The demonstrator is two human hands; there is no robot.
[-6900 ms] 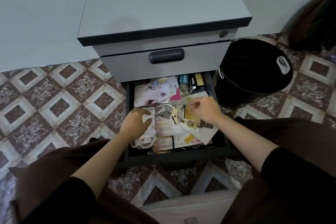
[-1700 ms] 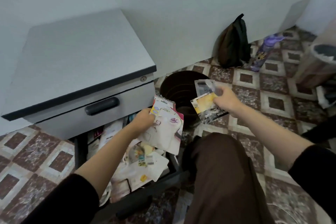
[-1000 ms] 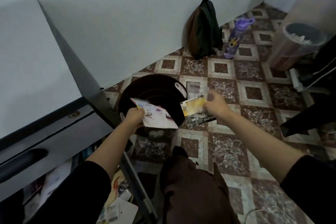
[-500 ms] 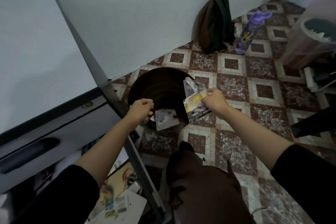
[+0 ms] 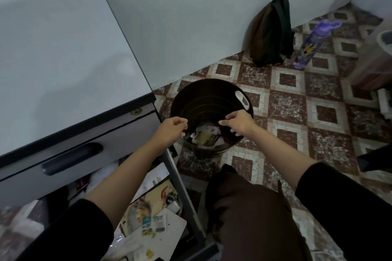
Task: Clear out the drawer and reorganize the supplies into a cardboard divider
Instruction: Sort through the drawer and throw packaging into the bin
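Where the supplies lie: in the open drawer (image 5: 185, 197) at the lower left of the frame, as a loose heap of flat packets (image 5: 152, 203), printed cards and clear wrappers that overlap one another. No cardboard divider is in view.
Handling, packets: judged light and thin. The card backs look stiff enough to lift by one edge. The clear film is probably slippery and likely to slide off a stack.
Handling, heap: judged unstable. Small items may be hidden under the sheets, so lift in thin layers rather than one armful.
Grip point: pinch a free corner or long edge of the topmost piece, such as the white labelled card (image 5: 163, 225) near the drawer front. Support wide sheets from below.
Left hand (image 5: 171, 130): at the centre of the frame, over the near left rim of the waste bin (image 5: 207, 101). The fingers are loosely curled toward the palm. Nothing is seen in them.
Right hand (image 5: 238, 123): over the near right rim of the bin, palm down. The fingers are relaxed and slightly spread, pointing into the bin. It holds nothing and touches nothing visible.
Bin contents: crumpled packaging (image 5: 204, 136) lies at the bottom, well below both hands.
Surroundings: a grey cabinet (image 5: 63, 59) fills the upper left. A backpack (image 5: 269, 34) and a purple water bottle (image 5: 307, 46) stand at the upper right by the wall.
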